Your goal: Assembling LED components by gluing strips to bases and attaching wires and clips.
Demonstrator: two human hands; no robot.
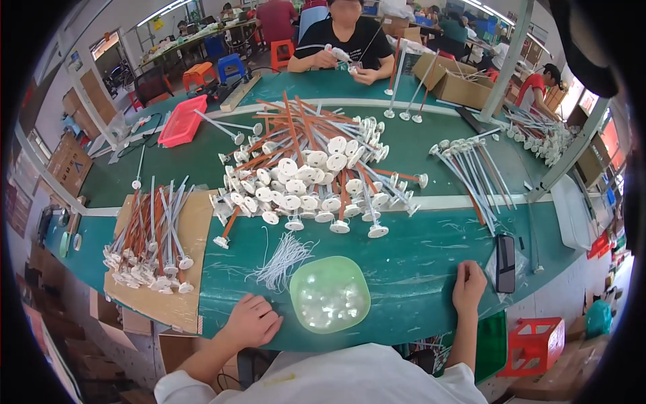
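Landmark = lt-green bowl [301, 275], on green tabletop [410, 269], near edge, between the hands. Holds small shiny clear/whitish bits [336, 306]; too blurred to ID.

L hand [254, 322]: just left of bowl, apart from it, back up at table edge. Fingers side by side, loosely bent; undersides hidden, can't tell if closed on anything. R hand [469, 288]: well right of bowl, on table, fingers curled together; palm hidden, contents can't tell.

Handling (est.): bowl prob. light, thin plastic, a bit flexy; take by opposite rims, keep level or bits spill. Bits prob. light, slippery; fingertip pinch, one at a time. White strands [281, 264], just beyond bowl to its upper left, look thin, bendy, apt to tangle; pinch one by a free end, draw out lengthwise.

Around: big heap of disc-footed stems [296, 188] beyond bowl, crossed & stacked; blocks straight reach past bowl, discs may snag. Smaller stem bunch [153, 236] on cardboard [202, 246], left of bowl. Another bunch [471, 168], far right beyond bowl. Phone [505, 264] right of bowl, past R hand; limits elbow room that side. Pink-red tray [183, 121] far upper left of bowl. Co-worker [346, 37] across table, beyond bowl & heap.
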